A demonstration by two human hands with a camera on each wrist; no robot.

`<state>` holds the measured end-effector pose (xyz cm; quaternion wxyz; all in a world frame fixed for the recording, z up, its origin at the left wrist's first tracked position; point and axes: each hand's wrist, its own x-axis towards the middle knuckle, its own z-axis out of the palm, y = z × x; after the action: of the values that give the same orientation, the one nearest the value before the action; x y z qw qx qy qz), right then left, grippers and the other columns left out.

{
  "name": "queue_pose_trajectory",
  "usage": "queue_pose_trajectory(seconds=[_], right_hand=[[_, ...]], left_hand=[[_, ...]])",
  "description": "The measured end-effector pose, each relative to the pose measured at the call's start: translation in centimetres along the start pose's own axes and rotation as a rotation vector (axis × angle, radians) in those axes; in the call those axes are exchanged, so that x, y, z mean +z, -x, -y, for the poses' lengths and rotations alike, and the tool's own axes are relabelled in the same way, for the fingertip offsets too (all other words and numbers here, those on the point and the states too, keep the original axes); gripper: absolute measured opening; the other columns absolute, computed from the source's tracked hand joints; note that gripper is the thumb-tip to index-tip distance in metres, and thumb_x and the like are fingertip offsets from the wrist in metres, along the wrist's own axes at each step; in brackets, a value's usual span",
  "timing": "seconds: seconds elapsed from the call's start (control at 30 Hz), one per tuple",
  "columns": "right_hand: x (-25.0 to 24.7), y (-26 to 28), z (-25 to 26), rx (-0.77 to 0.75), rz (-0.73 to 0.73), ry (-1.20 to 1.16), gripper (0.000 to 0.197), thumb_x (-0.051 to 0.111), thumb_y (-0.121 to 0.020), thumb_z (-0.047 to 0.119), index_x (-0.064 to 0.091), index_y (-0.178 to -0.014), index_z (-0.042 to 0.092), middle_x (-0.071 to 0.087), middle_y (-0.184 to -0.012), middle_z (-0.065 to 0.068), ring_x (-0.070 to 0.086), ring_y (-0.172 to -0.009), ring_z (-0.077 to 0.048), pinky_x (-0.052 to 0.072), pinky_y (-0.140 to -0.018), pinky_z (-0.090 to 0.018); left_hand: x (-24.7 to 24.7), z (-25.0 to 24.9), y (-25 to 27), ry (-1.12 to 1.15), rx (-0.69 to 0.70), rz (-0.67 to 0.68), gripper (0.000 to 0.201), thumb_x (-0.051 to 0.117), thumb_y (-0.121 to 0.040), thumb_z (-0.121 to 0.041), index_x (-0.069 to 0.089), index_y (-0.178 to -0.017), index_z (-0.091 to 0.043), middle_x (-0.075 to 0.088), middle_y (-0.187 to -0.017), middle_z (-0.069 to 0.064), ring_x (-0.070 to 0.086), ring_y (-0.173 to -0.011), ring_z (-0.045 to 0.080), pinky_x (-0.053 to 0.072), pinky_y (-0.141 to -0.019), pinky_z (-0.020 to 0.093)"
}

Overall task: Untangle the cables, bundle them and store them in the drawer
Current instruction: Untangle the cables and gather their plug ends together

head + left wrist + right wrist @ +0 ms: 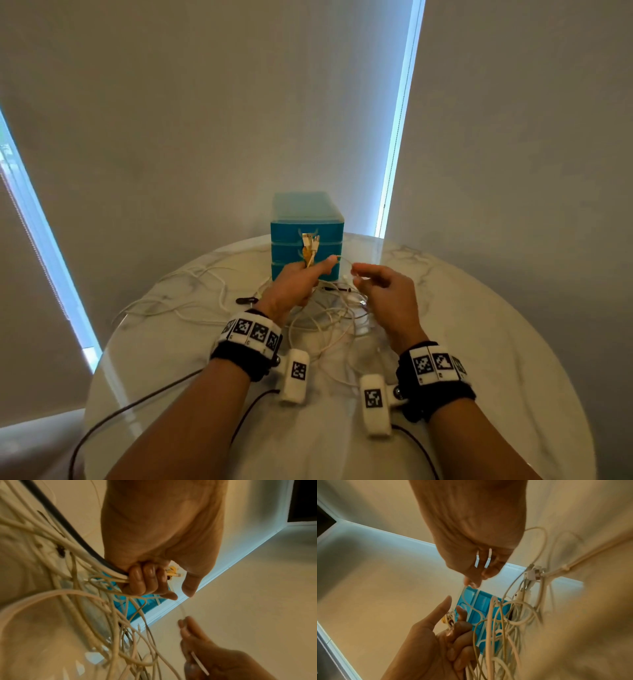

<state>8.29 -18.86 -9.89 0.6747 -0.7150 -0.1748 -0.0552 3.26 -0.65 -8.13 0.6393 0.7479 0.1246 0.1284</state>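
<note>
Before the drawer unit [306,233], left hand [294,284] grips the cables [329,315]; right hand [387,298] fingers pinch one strand.

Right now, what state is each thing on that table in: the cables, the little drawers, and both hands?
Cables: still tangled, loose loops hanging to the table, no bundle tied.
Cable ends: gathered upright in the left grip.
Left hand: fingers curled round several cables.
Right hand: pinching one thin white cable; blurred.
Drawers: all three look closed.
Table: cables spread across it.
</note>
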Motion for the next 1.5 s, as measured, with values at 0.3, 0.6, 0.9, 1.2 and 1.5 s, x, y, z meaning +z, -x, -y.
queue_pose_trajectory(seconds=[0.3, 0.6, 0.9, 1.2, 1.5], right_hand=[[1.5, 1.2, 0.7, -0.129, 0.269, 0.02, 0.019, 0.084, -0.091, 0.005, 0.082, -0.104, 0.019, 0.083, -0.104, 0.009, 0.077, -0.099, -0.008, 0.058, -0.075, -0.022], [-0.7, -0.3, -0.8, -0.024, 0.154, 0.191, 0.027, 0.08, -0.094, 0.01, 0.077, -0.113, 0.03, 0.077, -0.115, 0.006, 0.068, -0.099, 0.0, 0.055, -0.078, -0.018], [-0.8, 0.0, 1.7, -0.028, -0.2, -0.241, 0.022, 0.084, -0.095, 0.032, 0.083, -0.112, 0.018, 0.083, -0.092, 0.003, 0.081, -0.088, -0.011, 0.065, -0.09, -0.034], [0.6, 1.0, 3.6, -0.056, -0.059, -0.453, 0.025, 0.074, -0.102, 0.034, 0.08, -0.113, 0.012, 0.082, -0.103, -0.006, 0.08, -0.101, -0.021, 0.064, -0.092, -0.031], [2.7, 1.9, 1.0, 0.04, 0.353, -0.038, 0.026, 0.068, -0.102, 0.008, 0.083, -0.107, 0.028, 0.081, -0.106, 0.005, 0.076, -0.103, -0.013, 0.062, -0.084, -0.021]], left_hand=[[-0.4, 0.9, 0.9, 0.19, 0.162, -0.207, 0.043, 0.07, -0.098, -0.054, 0.081, -0.112, -0.015, 0.055, -0.05, -0.019, 0.046, -0.048, 0.001, 0.037, -0.054, 0.022], [-2.0, 0.8, 0.4, 0.552, 0.227, -0.261, 0.046, 0.047, -0.109, -0.054, 0.073, -0.107, -0.016, 0.031, -0.061, -0.005, 0.025, -0.051, 0.008, 0.027, -0.044, 0.022], [-1.1, -0.4, 2.1, 0.056, 0.191, 0.007, 0.056, 0.063, -0.091, -0.074, 0.079, -0.123, -0.031, 0.053, -0.056, 0.003, 0.059, -0.054, 0.015, 0.052, -0.059, 0.029], [0.0, -0.6, 2.6, 0.011, 0.264, -0.012, 0.023, 0.077, -0.096, -0.041, 0.083, -0.109, -0.023, 0.081, -0.106, -0.015, 0.073, -0.102, -0.003, 0.055, -0.11, 0.04], [0.0, -1.8, 3.2, 0.207, 0.387, -0.07, 0.034, 0.059, -0.108, -0.039, 0.072, -0.116, -0.009, 0.07, -0.089, 0.003, 0.058, -0.059, -0.004, 0.041, -0.1, 0.075]])
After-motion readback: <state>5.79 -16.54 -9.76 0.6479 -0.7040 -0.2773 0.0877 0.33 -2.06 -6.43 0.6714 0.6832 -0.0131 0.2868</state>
